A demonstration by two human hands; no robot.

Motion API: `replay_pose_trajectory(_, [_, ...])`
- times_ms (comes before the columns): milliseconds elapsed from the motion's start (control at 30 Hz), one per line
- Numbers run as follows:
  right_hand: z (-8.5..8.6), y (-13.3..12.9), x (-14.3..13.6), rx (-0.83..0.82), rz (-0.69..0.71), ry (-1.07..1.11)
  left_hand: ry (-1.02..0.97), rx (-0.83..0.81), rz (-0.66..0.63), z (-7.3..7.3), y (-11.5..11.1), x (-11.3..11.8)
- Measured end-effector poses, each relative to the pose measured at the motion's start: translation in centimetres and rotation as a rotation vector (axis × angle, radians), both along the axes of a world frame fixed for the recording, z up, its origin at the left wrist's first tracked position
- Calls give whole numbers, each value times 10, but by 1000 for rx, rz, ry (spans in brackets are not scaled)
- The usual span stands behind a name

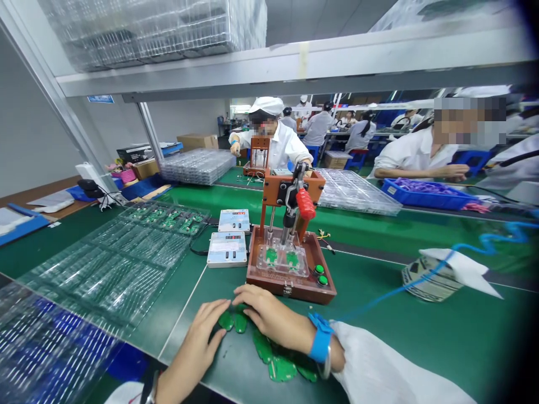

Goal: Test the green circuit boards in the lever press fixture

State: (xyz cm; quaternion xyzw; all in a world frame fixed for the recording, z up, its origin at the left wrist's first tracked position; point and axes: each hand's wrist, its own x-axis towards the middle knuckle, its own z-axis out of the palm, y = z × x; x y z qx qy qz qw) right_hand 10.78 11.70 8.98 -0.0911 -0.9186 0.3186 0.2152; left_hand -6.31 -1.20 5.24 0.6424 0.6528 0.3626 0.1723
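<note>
Near the front edge of the worktop (379, 331), small green boards (240, 323) are flanked by the left hand (202, 334) and the right hand (269, 314), both held open with fingers loosely bent. More are heaped beside the right wrist. Behind, two are seated in a wooden-based fixture (269, 283). Left of it, two display boxes (227, 255) are placed; farther left, a clear tray (113, 264) is laid along that edge.

boards (283, 368): smooth, glossy | tray (101, 264): shiny plastic | box (269, 285): smooth wood | sleeve (387, 362): matt cloth
</note>
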Motion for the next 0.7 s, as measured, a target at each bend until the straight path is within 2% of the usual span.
replay_pose_trajectory(67, [28,-2,14,208,-86,227,-35,-33,-61,1,1,-2])
replay_pose_trajectory(133, [63,4,28,457,-255,549,-68,-86,-101,3,2,-3])
replay_pose_trajectory(200, [95,22,37,651,-447,799,-89,-144,-108,3,4,-2])
replay_pose_trajectory(233, [107,34,38,703,-501,837,-94,-160,-99,1,5,-1])
replay_pose_trajectory(300, [123,59,35,758,-501,769,-93,-161,-67,-3,8,3])
replay_pose_trajectory(367, [132,78,29,821,-401,695,-95,-146,-45,-7,11,7])
replay_pose_trajectory(433, [144,88,24,864,-343,750,-110,-152,-50,-9,14,10])
replay_pose_trajectory(500, [167,93,21,774,-361,817,-130,-167,-69,-8,16,11])
replay_pose_trajectory(567, [201,103,14,533,-369,762,-137,-173,-87,-6,17,10])
replay_pose_trajectory(633, [233,126,4,262,-310,632,-125,-172,-102,-6,19,8])
replay_pose_trajectory(700, [250,157,-5,84,-351,537,-92,-167,-121,-7,22,6])
